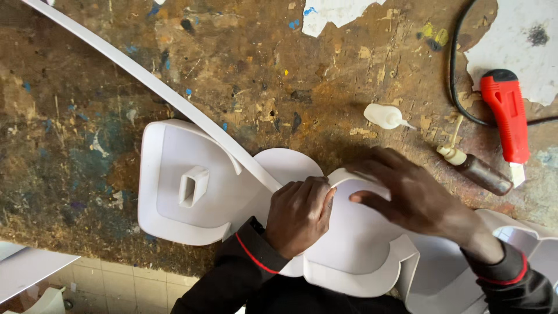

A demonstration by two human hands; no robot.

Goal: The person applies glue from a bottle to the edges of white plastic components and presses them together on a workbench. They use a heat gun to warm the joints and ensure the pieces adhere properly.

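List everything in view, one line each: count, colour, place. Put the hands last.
Shaped plastic piece: one, white, on the bench edge, under both hands.
Plastic strip: one, white, long, running from upper left to the left hand.
Small squeeze bottle: one, white, lying above the right hand.
Brown bottle: one, pale nozzle, right.
Utility knife: one, red and black, far right.
Cable: one, black, upper right.
Workbench: one, brown, paint-stained.
Left hand: gripping the strip.
Right hand: pressing the strip's curve.

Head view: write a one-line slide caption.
Two hands, left and right, bend a white plastic strip around a white shaped panel.
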